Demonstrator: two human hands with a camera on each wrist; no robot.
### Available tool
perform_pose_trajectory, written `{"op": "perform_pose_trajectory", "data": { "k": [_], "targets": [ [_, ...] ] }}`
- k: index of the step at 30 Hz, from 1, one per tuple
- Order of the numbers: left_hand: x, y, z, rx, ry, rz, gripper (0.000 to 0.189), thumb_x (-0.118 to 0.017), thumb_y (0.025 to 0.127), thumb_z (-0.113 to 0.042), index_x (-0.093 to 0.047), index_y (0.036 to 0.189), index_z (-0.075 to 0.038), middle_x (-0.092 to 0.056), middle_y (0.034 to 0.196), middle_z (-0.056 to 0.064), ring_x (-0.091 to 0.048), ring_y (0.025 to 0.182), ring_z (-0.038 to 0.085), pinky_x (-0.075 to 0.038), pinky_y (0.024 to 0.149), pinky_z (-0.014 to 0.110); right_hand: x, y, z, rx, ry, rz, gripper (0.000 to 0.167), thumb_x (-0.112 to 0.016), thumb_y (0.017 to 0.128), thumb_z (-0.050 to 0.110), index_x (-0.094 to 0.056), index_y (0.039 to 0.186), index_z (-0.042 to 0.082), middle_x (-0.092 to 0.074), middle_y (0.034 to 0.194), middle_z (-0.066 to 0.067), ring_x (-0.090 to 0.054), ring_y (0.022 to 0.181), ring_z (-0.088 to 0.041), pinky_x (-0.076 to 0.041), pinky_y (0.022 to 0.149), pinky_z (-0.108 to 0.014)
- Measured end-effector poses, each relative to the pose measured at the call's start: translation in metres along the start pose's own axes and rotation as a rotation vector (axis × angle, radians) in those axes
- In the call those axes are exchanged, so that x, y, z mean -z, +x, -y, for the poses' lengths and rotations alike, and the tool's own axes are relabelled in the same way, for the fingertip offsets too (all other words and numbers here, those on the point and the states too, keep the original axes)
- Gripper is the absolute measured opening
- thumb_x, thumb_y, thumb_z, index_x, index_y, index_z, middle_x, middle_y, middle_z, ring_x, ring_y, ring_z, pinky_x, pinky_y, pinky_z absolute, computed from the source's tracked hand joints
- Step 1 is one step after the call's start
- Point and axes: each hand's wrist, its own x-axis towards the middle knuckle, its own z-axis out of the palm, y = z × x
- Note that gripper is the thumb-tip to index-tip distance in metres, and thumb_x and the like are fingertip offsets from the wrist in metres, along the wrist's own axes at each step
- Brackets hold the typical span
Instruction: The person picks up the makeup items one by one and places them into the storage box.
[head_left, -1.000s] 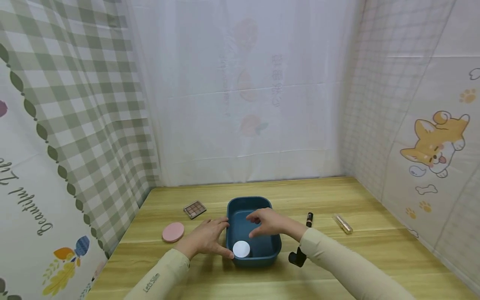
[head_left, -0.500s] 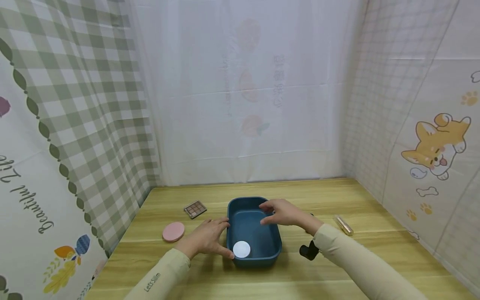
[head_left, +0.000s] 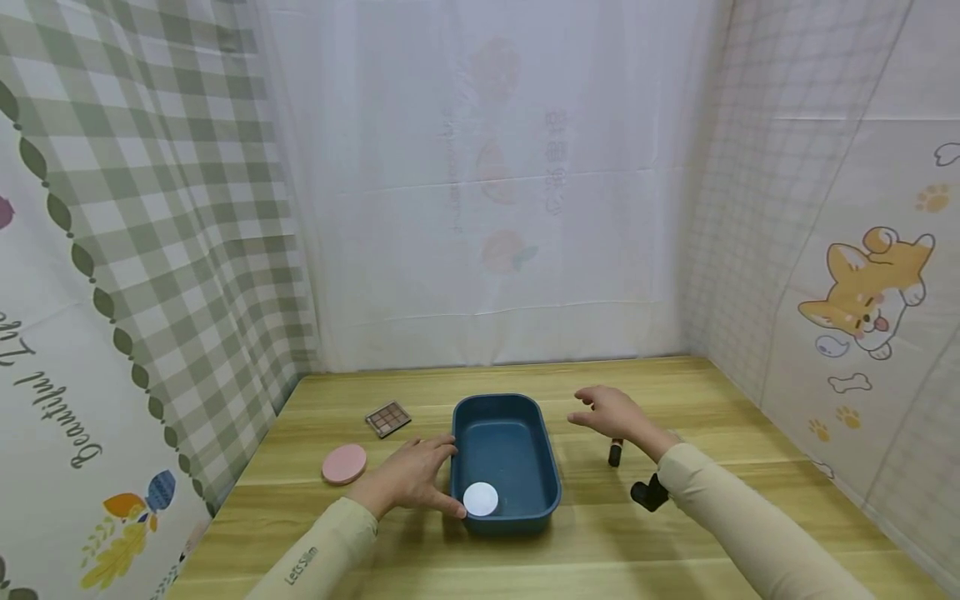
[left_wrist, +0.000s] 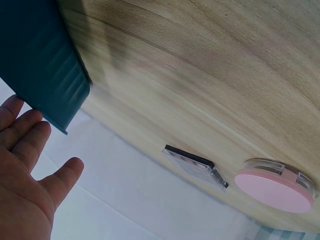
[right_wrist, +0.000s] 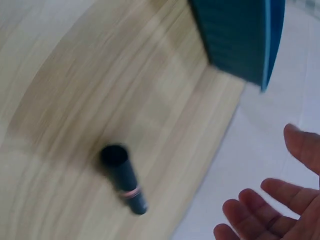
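Note:
A dark blue rectangular bin [head_left: 510, 454] stands on the table, with a round white-topped thing [head_left: 481, 499] in its near left corner. Along the bin's left side rests my left hand [head_left: 411, 479], fingertips at the rim and thumb spread toward the near corner. Off the bin's right side hovers my right hand [head_left: 621, 417], fingers loosely bent and holding nothing. A black cosmetic tube with a rose-gold band [right_wrist: 122, 177] lies below it, partly covered by the hand in the head view.
Left of the bin lie a makeup palette with several pans [head_left: 387, 419] and a pink round compact [head_left: 344, 464]. A black camera mount [head_left: 649, 493] sits at my right wrist. Cloth curtains [head_left: 495, 333] close off the table's back and sides.
My right hand has moved right, from above the bin to above the table beside it, near the black tube. The left hand and bin have stayed put.

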Motion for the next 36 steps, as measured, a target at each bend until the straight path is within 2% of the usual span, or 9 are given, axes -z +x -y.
{"op": "perform_pose_trajectory", "data": {
  "k": [8,10,12,15,18,22,27,31,36],
  "targets": [
    [0.001,-0.001,-0.001,-0.003,0.002,-0.002,0.100,-0.078,0.070,-0.068,-0.052,0.140,-0.001,-0.044,0.151,0.014,-0.041,0.138,0.029,-0.029,0.112,0.060,0.000,-0.007,-0.037,-0.230,-0.095,0.031,0.053,-0.065,0.094,0.026,-0.056,0.124,-0.017,-0.059,0.122,-0.035,-0.057,0.111,-0.049,-0.050,0.090,-0.057],
    [0.001,-0.001,-0.001,-0.004,0.001,-0.003,0.100,-0.078,0.070,-0.068,-0.052,0.140,-0.001,-0.044,0.151,0.014,-0.042,0.138,0.029,-0.029,0.112,0.060,0.000,-0.011,-0.041,-0.281,-0.100,0.038,0.048,-0.066,0.094,0.026,-0.060,0.116,-0.016,-0.063,0.113,-0.031,-0.061,0.103,-0.045,-0.053,0.084,-0.053],
    [0.001,0.000,-0.001,-0.004,0.003,-0.003,0.100,-0.078,0.070,-0.068,-0.052,0.140,0.000,-0.044,0.151,0.015,-0.042,0.138,0.029,-0.029,0.112,0.060,-0.003,-0.013,-0.045,-0.319,-0.104,0.047,0.039,-0.066,0.094,0.026,-0.064,0.102,-0.011,-0.066,0.098,-0.023,-0.064,0.088,-0.037,-0.054,0.074,-0.046],
    [0.001,0.000,-0.001,-0.002,0.009,0.001,0.101,-0.077,0.070,-0.068,-0.052,0.140,0.000,-0.044,0.151,0.014,-0.042,0.138,0.029,-0.029,0.112,0.059,-0.009,-0.017,-0.049,-0.370,-0.118,0.063,0.030,-0.066,0.094,0.029,-0.062,0.080,0.002,-0.059,0.076,-0.008,-0.054,0.067,-0.023,-0.046,0.058,-0.035],
    [0.001,0.000,-0.001,0.000,0.017,0.005,0.101,-0.077,0.070,-0.069,-0.052,0.140,-0.001,-0.044,0.151,0.014,-0.042,0.138,0.028,-0.029,0.113,0.059,-0.016,-0.021,-0.051,-0.380,-0.141,0.076,0.033,-0.065,0.094,0.032,-0.056,0.071,0.009,-0.051,0.067,-0.003,-0.048,0.058,-0.018,-0.039,0.052,-0.030],
    [0.002,0.000,-0.002,0.000,0.017,0.003,0.101,-0.077,0.070,-0.069,-0.052,0.140,0.000,-0.044,0.151,0.014,-0.042,0.138,0.029,-0.029,0.112,0.059,-0.024,-0.025,-0.049,-0.365,-0.142,0.061,0.040,-0.067,0.092,0.034,-0.051,0.062,0.013,-0.046,0.057,0.001,-0.044,0.050,-0.014,-0.035,0.047,-0.026],
    [0.002,0.000,-0.003,-0.003,0.018,-0.001,0.101,-0.077,0.070,-0.068,-0.052,0.140,0.000,-0.045,0.150,0.014,-0.042,0.138,0.029,-0.030,0.112,0.059,-0.034,-0.023,-0.048,-0.374,-0.155,0.054,0.050,-0.067,0.092,0.033,-0.045,0.051,0.017,-0.040,0.048,0.004,-0.037,0.046,-0.010,-0.030,0.044,-0.023],
    [0.003,-0.001,-0.003,-0.005,0.016,-0.001,0.101,-0.078,0.070,-0.068,-0.052,0.140,0.000,-0.045,0.150,0.014,-0.042,0.138,0.029,-0.030,0.112,0.059,-0.038,-0.021,-0.048,-0.393,-0.194,0.070,0.043,-0.066,0.092,0.029,-0.049,0.055,0.015,-0.047,0.055,0.001,-0.043,0.050,-0.012,-0.033,0.045,-0.024],
    [0.003,0.000,-0.003,-0.001,0.016,0.004,0.101,-0.078,0.070,-0.068,-0.052,0.140,0.000,-0.044,0.151,0.014,-0.041,0.139,0.029,-0.029,0.112,0.059,-0.041,-0.020,-0.049,-0.373,-0.214,0.062,0.024,-0.063,0.088,0.014,-0.056,0.065,0.008,-0.053,0.066,-0.007,-0.050,0.057,-0.019,-0.036,0.048,-0.027]
  ]
}}
